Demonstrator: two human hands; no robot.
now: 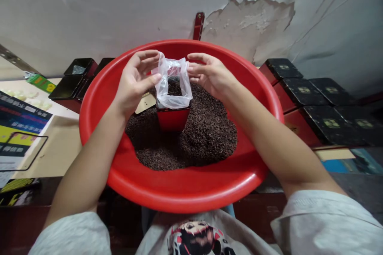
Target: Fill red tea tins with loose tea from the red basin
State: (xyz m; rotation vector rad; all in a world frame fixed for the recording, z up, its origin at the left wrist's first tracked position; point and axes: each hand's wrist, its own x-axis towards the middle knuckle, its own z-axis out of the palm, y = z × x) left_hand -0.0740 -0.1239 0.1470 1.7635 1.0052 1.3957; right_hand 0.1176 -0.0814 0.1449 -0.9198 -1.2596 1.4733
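A red square tin (172, 120) stands in dark, grain-like loose material (209, 127), which looks like tea leaves. A translucent plastic bag (175, 101) lines the tin, its mouth spread wide above the rim. Some dark material shows inside the bag. My left hand (136, 75) is at the bag's left side, thumb and fingers apart, with the fingertips touching its edge. On the opposite side my right hand (211, 73) has its fingers stretched toward the bag's right edge, also touching it. My right thumb is hidden. A pale card-like piece (145, 102) lies beside the tin.
The loose material lies in a large red basin (185, 199) before me. Black-lidded red tins (305, 91) stand at the right; open dark tins (67, 87) stand at the left. Beside them lie a green box (43, 83) and cardboard (56, 147). A peeling wall (119, 8) rises behind.
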